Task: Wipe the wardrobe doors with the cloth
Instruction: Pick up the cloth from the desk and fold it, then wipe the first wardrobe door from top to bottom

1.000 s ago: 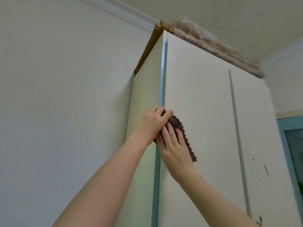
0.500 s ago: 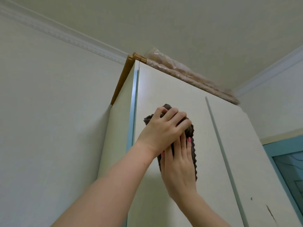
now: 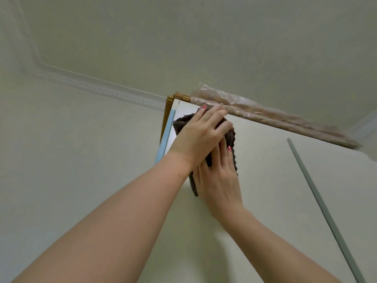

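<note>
A dark brown cloth [image 3: 231, 135] lies flat against the top left corner of the cream wardrobe door [image 3: 265, 180]. My left hand [image 3: 201, 135] presses on the cloth's upper part, its fingertips almost at the door's top edge. Just below, my right hand [image 3: 219, 180] is spread flat on the cloth's lower part, partly under the left hand. Most of the cloth is hidden by both hands. A light blue strip [image 3: 165, 137] runs down the door's left edge.
A long roll wrapped in clear plastic [image 3: 275, 117] lies along the wardrobe top, right above my fingers. A grey vertical strip [image 3: 318, 199] divides this door from the one to the right. The wall [image 3: 71, 160] is at left, the ceiling close overhead.
Both hands have slid the cloth up the door, from its middle height to the top left corner. The view has tilted up toward the ceiling.
</note>
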A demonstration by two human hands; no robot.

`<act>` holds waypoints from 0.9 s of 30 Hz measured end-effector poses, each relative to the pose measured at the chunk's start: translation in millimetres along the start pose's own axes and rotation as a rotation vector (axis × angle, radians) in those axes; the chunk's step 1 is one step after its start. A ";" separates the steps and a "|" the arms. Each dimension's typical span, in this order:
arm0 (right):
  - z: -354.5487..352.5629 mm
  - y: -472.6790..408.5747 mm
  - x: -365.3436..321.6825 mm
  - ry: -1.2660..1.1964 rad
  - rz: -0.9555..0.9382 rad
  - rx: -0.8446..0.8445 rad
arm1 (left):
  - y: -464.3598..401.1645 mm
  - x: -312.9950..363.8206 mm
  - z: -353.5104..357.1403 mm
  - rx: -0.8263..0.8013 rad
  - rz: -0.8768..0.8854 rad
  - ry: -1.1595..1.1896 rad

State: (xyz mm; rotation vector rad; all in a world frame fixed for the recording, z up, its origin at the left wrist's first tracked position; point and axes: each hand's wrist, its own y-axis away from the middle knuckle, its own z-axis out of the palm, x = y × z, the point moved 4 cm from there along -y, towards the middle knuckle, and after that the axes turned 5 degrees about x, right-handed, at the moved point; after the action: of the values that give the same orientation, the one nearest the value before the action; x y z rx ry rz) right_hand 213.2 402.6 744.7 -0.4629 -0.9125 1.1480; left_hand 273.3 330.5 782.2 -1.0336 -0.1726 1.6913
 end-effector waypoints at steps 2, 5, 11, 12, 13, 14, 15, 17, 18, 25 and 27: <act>9.5 -20.9 5.3 -0.067 0.039 -0.012 | -11.1 -5.1 2.0 -0.067 -0.053 -0.047; 24.4 -46.1 10.4 -0.206 0.179 -0.143 | -13.3 -16.2 9.3 -0.246 -0.162 -0.131; 65.5 -65.6 5.2 -0.304 0.260 -0.622 | 7.9 -49.4 33.8 -0.590 -0.365 -0.260; 69.8 -65.2 1.7 -0.306 0.244 -0.653 | 15.0 -54.2 35.2 -0.641 -0.399 -0.268; 73.3 -64.0 -1.4 -0.289 0.235 -0.663 | 21.4 -58.1 36.1 -0.683 -0.420 -0.278; 75.2 -62.8 -4.4 -0.257 0.228 -0.660 | 28.0 -61.4 36.6 -0.715 -0.431 -0.287; 76.4 -62.2 -7.8 -0.217 0.213 -0.645 | 34.6 -64.9 37.3 -0.742 -0.431 -0.294; 78.3 -62.2 -15.1 -0.131 0.137 -0.596 | 47.0 -72.8 36.1 -0.768 -0.429 -0.317; 79.7 -62.4 -16.9 -0.109 0.093 -0.565 | 51.7 -77.7 34.6 -0.763 -0.433 -0.341; 96.4 -65.7 -8.1 -0.204 0.065 -0.530 | 62.2 -96.5 36.4 -0.693 -0.517 -0.442; 100.5 -71.4 -4.3 -0.206 0.090 -0.514 | 58.1 -92.7 44.8 -0.677 -0.508 -0.433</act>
State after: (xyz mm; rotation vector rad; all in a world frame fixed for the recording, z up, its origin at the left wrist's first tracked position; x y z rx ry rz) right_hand 172.2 359.1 852.7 -0.8184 -1.3875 1.0494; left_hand 203.1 246.2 826.2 -0.9635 -1.2491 1.3726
